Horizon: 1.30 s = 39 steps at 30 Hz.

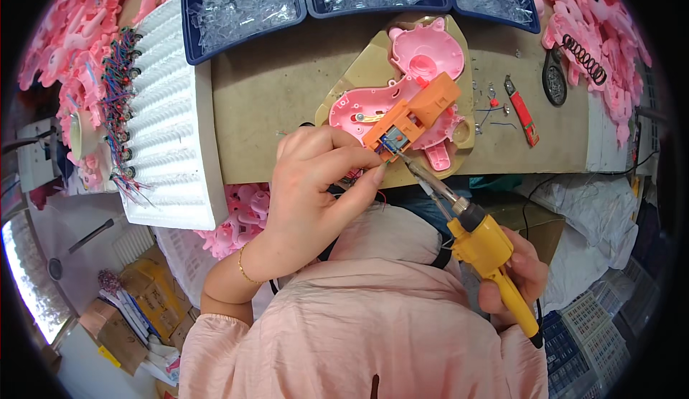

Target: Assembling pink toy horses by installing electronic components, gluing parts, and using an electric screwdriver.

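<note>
My right hand (520, 273) is closed round the handle of a yellow soldering gun (484, 248). The gun's metal tip reaches up to a small circuit board (395, 139) set in an orange plastic housing (434, 101); whether it touches the board is too fine to tell. My left hand (308, 176) pinches a thin wire at the housing's near edge, thumb and index finger together, and partly hides it. Beneath the housing lies a pink animal-shaped plastic shell half (366, 105), open side up, resting on a tan shaped holder (359, 69).
Blue bins (308, 13) of clear plastic parts line the back. At left stands a white foam tray (204, 112) with wired small parts (122, 105). A red-handled cutter (522, 118), a coiled-spring stand (554, 76) and loose wires (495, 110) lie right. Pink shells (68, 40) are heaped at both sides.
</note>
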Motion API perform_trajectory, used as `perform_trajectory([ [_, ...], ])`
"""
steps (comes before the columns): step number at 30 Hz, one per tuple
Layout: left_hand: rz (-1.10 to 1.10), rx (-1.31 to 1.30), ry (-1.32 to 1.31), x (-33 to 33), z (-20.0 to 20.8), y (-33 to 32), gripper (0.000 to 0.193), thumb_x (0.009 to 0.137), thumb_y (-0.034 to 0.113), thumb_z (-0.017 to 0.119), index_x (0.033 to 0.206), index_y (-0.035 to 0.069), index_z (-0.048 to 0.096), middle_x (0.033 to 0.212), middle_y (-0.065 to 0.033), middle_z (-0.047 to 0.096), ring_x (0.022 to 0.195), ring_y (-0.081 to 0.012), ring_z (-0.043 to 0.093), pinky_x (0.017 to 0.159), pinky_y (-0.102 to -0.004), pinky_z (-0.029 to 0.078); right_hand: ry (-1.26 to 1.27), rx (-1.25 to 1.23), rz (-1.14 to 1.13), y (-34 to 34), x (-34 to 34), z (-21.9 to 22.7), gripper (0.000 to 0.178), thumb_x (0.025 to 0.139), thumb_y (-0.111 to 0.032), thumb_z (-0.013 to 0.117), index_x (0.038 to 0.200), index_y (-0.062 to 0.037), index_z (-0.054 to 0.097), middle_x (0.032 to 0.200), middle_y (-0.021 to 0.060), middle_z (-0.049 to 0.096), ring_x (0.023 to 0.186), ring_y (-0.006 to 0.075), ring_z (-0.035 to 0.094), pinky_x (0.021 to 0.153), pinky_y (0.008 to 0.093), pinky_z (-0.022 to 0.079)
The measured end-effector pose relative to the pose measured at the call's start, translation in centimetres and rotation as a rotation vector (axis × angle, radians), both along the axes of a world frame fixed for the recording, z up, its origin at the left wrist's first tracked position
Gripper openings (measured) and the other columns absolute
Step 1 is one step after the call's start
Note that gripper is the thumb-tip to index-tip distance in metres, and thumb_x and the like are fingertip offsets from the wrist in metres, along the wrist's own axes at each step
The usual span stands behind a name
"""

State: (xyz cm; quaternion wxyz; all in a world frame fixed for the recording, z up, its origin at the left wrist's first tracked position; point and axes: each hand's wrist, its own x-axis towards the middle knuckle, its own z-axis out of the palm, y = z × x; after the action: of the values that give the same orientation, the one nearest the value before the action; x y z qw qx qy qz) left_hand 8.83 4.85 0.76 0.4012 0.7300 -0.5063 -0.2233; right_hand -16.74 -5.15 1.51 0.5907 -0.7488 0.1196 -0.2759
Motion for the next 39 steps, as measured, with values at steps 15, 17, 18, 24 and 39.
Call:
perform_trajectory([
  [15,0.004,0.008,0.017,0.1,-0.1,0.0,0.009,0.072,0.007,0.067,0.081,0.005,0.065,0.078,-0.0041,0.056,0.076,-0.0167,0.050,0.070,-0.0276,0.038,0.064,-0.438,0.154,-1.1,1.4,0.9,0.045,0.069,-0.003,0.070,0.108,0.0072,0.049,0.101,0.0251,0.058,0.072,0.0304,0.063,0.060,0.0359,0.051],
  [17,0.005,0.009,0.001,0.2,-0.1,0.1,0.009,0.072,0.007,0.066,0.081,0.005,0.065,0.078,-0.0042,0.056,0.076,-0.0168,0.050,0.070,-0.0279,0.038,0.249,-0.136,0.208,-1.5,0.9,1.5,0.044,0.068,-0.003,0.070,0.106,0.0070,0.050,0.099,0.0244,0.058,0.071,0.0293,0.063,0.059,0.0355,0.050],
  [18,-0.007,-0.002,0.011,0.3,-0.1,-0.1,0.009,0.072,0.007,0.066,0.081,0.005,0.065,0.078,-0.0042,0.056,0.076,-0.0168,0.050,0.070,-0.0279,0.038,0.444,0.159,0.238,-1.5,0.3,2.1,0.042,0.068,-0.003,0.069,0.105,0.0068,0.051,0.098,0.0238,0.059,0.069,0.0282,0.062,0.058,0.0350,0.049],
  [24,-0.002,0.007,0.019,0.2,0.1,0.0,0.009,0.072,0.008,0.067,0.081,0.005,0.066,0.078,-0.0045,0.057,0.076,-0.0172,0.051,0.072,-0.0285,0.038,0.104,-0.260,-0.020,-0.5,-2.3,-0.9,0.057,0.073,-0.018,0.073,0.119,-0.0063,0.041,0.108,0.0281,0.055,0.071,0.0289,0.061,0.057,0.0345,0.048],
  [39,0.012,-0.327,-0.904,-1.0,-2.8,3.3,0.026,0.072,0.014,0.067,0.096,0.024,0.066,0.108,0.0083,0.058,0.097,-0.0120,0.044,0.080,-0.0283,0.033,-0.044,-0.181,-0.610,-0.7,-0.5,-1.6,0.058,0.081,-0.036,0.065,0.123,-0.0038,0.039,0.117,0.0160,0.052,0.107,0.0269,0.053,0.092,0.0401,0.044],
])
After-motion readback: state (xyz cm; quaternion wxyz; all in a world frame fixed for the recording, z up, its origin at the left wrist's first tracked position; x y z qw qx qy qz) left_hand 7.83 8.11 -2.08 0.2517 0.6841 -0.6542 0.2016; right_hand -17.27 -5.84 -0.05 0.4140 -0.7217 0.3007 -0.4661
